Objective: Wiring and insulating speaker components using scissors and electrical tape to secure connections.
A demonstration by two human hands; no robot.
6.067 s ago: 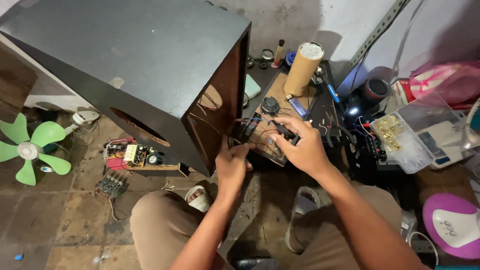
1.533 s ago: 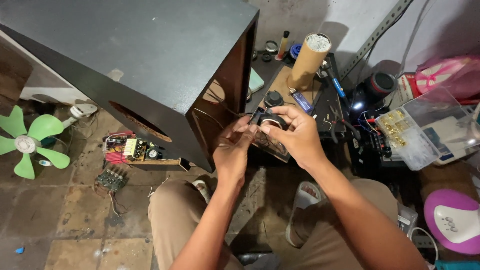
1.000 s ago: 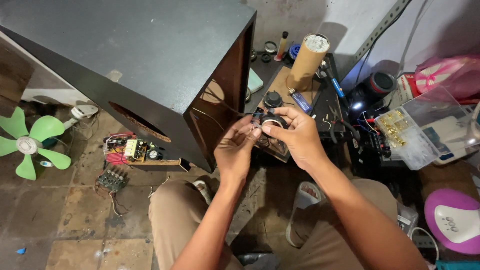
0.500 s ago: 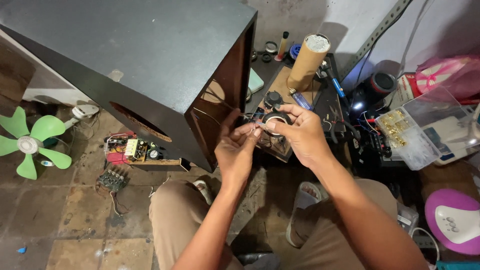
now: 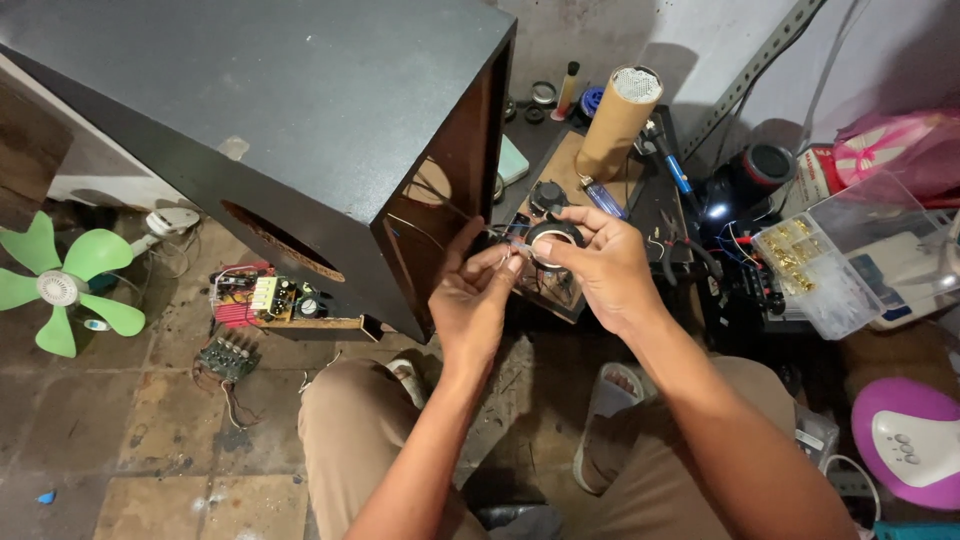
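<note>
My right hand (image 5: 600,265) is closed around a small black ring-shaped part (image 5: 553,238), perhaps a tape roll or a little round speaker piece, holding it up in front of the open side of the big black speaker cabinet (image 5: 300,110). My left hand (image 5: 475,300) pinches thin wires (image 5: 505,258) between thumb and fingertips, right against the ring, so both hands meet just above the near edge of the small wooden work board (image 5: 560,180) on the floor. I judge I am in the middle of joining or wrapping these wire ends at the ring; the next move calls for a steady pinch and a fine turn of the fingers, with the wires kept taut but not pulled from inside the cabinet. Beyond my hands stand a cardboard tube (image 5: 615,120) and a blue-handled tool (image 5: 672,165) at the board's far edge; a clear parts box (image 5: 815,265) lies to the right, a circuit board (image 5: 265,298) and a green fan (image 5: 65,290) to the left. My fingers hide the wire ends and most of the ring, the cabinet's inside is dark, and where the wires run I cannot tell.
</note>
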